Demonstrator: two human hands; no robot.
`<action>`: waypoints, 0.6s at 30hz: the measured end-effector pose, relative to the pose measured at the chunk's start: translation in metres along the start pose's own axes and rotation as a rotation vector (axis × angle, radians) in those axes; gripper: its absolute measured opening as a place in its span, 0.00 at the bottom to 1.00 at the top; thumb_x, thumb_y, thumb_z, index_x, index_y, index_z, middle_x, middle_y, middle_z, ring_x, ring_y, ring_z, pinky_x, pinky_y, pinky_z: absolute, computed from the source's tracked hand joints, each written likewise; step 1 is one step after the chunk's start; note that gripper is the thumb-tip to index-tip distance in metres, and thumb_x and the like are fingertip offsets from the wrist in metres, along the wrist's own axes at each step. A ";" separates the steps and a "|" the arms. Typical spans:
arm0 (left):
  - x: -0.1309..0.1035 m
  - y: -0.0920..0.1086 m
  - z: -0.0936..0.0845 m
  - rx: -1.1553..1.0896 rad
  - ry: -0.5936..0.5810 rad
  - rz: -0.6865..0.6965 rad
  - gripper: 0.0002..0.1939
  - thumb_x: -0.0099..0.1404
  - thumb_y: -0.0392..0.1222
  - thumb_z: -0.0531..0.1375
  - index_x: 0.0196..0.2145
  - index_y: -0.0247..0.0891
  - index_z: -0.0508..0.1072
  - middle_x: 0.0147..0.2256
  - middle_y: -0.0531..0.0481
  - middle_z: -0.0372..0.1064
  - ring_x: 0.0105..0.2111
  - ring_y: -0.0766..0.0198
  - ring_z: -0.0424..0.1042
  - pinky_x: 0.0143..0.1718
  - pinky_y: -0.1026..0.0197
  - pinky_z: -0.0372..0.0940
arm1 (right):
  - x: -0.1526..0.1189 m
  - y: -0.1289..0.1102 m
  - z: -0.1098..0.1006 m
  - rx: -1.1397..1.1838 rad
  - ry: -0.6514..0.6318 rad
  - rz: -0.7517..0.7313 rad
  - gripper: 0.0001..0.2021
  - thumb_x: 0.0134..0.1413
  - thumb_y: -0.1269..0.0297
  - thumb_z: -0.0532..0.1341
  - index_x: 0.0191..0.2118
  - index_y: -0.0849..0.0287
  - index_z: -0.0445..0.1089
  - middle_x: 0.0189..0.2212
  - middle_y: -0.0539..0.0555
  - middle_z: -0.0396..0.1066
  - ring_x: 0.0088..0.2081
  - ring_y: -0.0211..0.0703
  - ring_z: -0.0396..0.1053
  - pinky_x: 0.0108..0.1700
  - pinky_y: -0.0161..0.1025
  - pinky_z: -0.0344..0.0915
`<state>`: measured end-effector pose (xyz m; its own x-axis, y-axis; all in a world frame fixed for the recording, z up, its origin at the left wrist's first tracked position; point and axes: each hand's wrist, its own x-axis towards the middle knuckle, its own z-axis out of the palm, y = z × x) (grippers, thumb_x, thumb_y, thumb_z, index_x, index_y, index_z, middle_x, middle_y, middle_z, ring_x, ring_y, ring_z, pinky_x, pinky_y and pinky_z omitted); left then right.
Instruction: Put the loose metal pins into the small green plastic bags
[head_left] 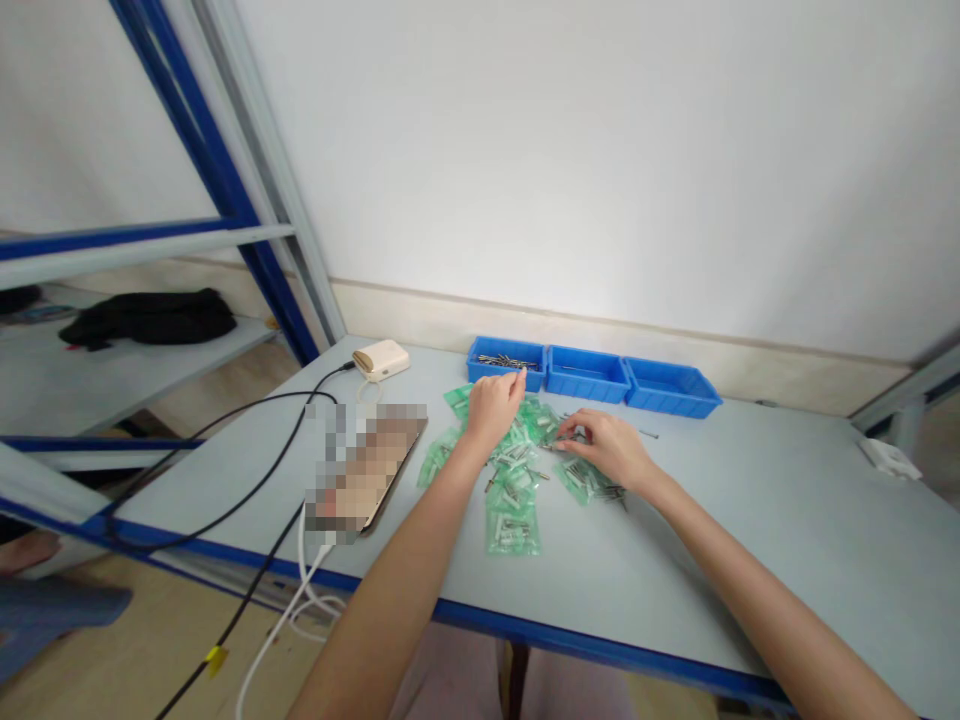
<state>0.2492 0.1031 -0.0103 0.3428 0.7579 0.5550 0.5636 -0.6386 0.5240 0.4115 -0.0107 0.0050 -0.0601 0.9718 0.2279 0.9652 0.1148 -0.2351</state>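
My left hand [495, 408] hovers at the front of the left blue bin [506, 378], its fingers pinched together. Whatever they hold is too small to make out. Thin metal pieces [506, 361] that look like screws or pins lie in that bin. Over the right side of the pile, my right hand [607, 446] has thumb and fingers closed around a small metal piece [551, 446], whose exact kind is unclear. Green-tinted clear plastic bags [514, 530] with metal parts inside are heaped below and between both hands. Several loose metal parts [615, 492] lie by the right wrist.
Two more blue bins, a middle one [589, 388] and a right one [671, 402], stand along the wall. A single metal pin [649, 434] lies right of my hand. On the left are a phone [394, 475], a cream-coloured power bank [382, 358] and a black cable [274, 480].
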 end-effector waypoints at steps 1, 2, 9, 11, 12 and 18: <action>0.000 0.001 0.000 0.011 -0.014 0.013 0.25 0.71 0.47 0.44 0.22 0.36 0.69 0.21 0.49 0.68 0.23 0.66 0.66 0.30 0.63 0.53 | -0.002 0.000 0.006 0.023 -0.002 -0.014 0.06 0.53 0.59 0.63 0.35 0.53 0.72 0.35 0.49 0.71 0.38 0.41 0.66 0.38 0.36 0.56; -0.001 0.002 0.000 0.022 -0.032 0.029 0.25 0.71 0.47 0.44 0.22 0.36 0.69 0.21 0.49 0.67 0.23 0.66 0.66 0.30 0.64 0.53 | -0.002 -0.001 0.012 0.038 0.003 -0.021 0.05 0.53 0.60 0.63 0.35 0.54 0.72 0.36 0.50 0.70 0.39 0.42 0.65 0.40 0.37 0.56; -0.008 0.009 0.006 0.093 -0.105 0.248 0.20 0.71 0.47 0.46 0.29 0.36 0.71 0.24 0.50 0.68 0.26 0.65 0.66 0.33 0.63 0.56 | 0.000 0.001 0.026 0.278 0.122 0.071 0.04 0.52 0.62 0.62 0.31 0.55 0.72 0.36 0.53 0.70 0.42 0.47 0.62 0.45 0.43 0.55; -0.012 0.012 0.009 0.093 -0.043 0.379 0.16 0.70 0.49 0.48 0.39 0.36 0.70 0.29 0.50 0.70 0.31 0.64 0.68 0.37 0.62 0.58 | -0.001 0.007 0.022 0.514 0.184 0.126 0.06 0.52 0.60 0.61 0.32 0.56 0.71 0.33 0.53 0.71 0.38 0.46 0.64 0.44 0.43 0.57; -0.013 0.014 0.011 0.097 -0.013 0.458 0.16 0.70 0.49 0.49 0.43 0.36 0.69 0.33 0.49 0.71 0.34 0.63 0.68 0.39 0.61 0.59 | -0.001 0.010 0.020 0.606 0.203 0.148 0.08 0.52 0.58 0.60 0.32 0.57 0.71 0.31 0.53 0.71 0.36 0.44 0.65 0.42 0.42 0.58; -0.017 0.022 0.012 0.190 -0.014 0.768 0.13 0.69 0.46 0.51 0.43 0.37 0.69 0.41 0.48 0.70 0.40 0.62 0.67 0.41 0.61 0.60 | 0.003 0.030 0.011 0.860 0.209 0.209 0.20 0.46 0.45 0.58 0.34 0.60 0.64 0.22 0.52 0.68 0.23 0.39 0.62 0.25 0.35 0.57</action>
<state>0.2649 0.0775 -0.0163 0.6965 0.1160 0.7081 0.2833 -0.9511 -0.1229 0.4380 -0.0018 -0.0116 0.2228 0.9427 0.2483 0.4232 0.1359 -0.8958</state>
